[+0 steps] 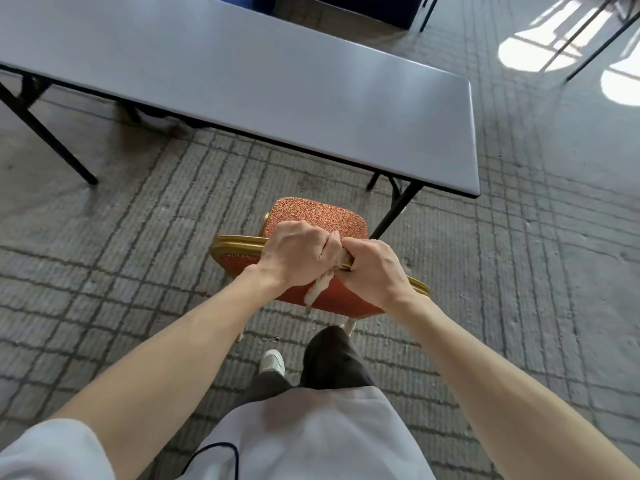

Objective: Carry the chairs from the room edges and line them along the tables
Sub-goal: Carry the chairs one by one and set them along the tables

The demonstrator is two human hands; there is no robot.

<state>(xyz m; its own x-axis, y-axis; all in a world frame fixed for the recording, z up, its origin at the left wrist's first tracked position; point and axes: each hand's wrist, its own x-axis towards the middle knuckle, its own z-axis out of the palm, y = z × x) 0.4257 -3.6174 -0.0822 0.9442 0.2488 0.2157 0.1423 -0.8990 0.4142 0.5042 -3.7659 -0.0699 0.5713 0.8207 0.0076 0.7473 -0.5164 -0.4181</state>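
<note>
A chair (317,216) with a gold frame and red patterned upholstery is right in front of me, its seat pointing toward a long grey table (242,74). My left hand (294,254) and my right hand (372,271) both grip the top rail of the chair's backrest, close together. A strip of pale cloth (317,289) hangs from between my hands over the red back. The seat's front edge lies just short of the table's near edge, by the table's right end. Most of the chair's legs are hidden.
Black folding table legs (398,209) stand beside the chair's right, and another leg (48,140) at far left. Grey gridded carpet covers the floor. Another table's legs (602,46) and sunlit patches show at the top right. My shoe (273,362) is behind the chair.
</note>
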